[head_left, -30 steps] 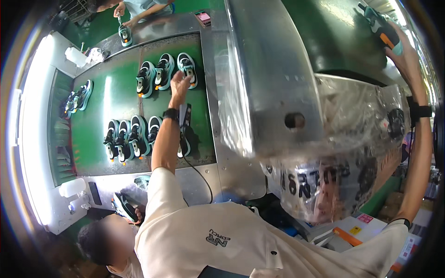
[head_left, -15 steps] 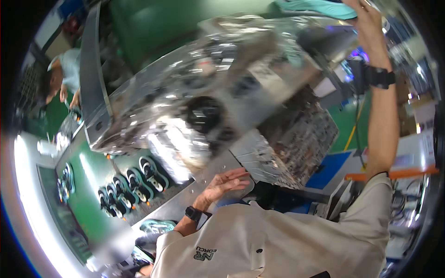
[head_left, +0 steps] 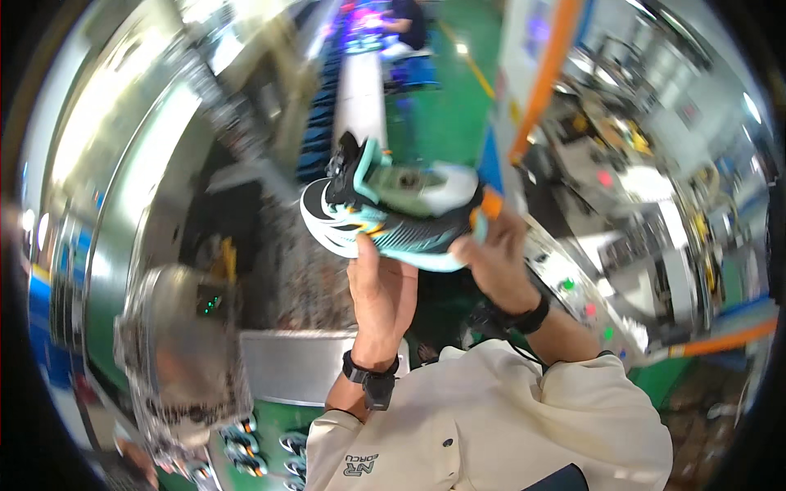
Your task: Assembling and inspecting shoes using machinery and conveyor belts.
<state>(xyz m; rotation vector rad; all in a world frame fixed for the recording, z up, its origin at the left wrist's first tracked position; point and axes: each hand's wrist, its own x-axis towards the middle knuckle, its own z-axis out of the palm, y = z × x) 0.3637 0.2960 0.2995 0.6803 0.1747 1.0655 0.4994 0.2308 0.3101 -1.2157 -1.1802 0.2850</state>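
A mint, black and white sneaker (head_left: 401, 229) with orange touches is held level in front of my body, toe to the left and heel to the right. In its opening sits a grey-green shoe last (head_left: 405, 188) with a dark hole on top. My left hand (head_left: 378, 290) is closed on the sneaker from below, thumb up on the near side of the forefoot. At the heel my right hand (head_left: 501, 263) grips the sole and back, slightly blurred by motion. The far side of the sneaker is hidden.
At left stands a plastic-wrapped machine box (head_left: 188, 344) beside a metal shelf (head_left: 291, 368). A white conveyor (head_left: 359, 98) runs away ahead, with a person (head_left: 405, 29) seated beside it. A button panel (head_left: 577, 295) lies at right. More sneakers (head_left: 246, 450) stand at lower left.
The view has swung right. My right hand has come in from the far upper right, where it held a mint sole. My left hand, earlier open over the metal plate, now grips the sneaker.
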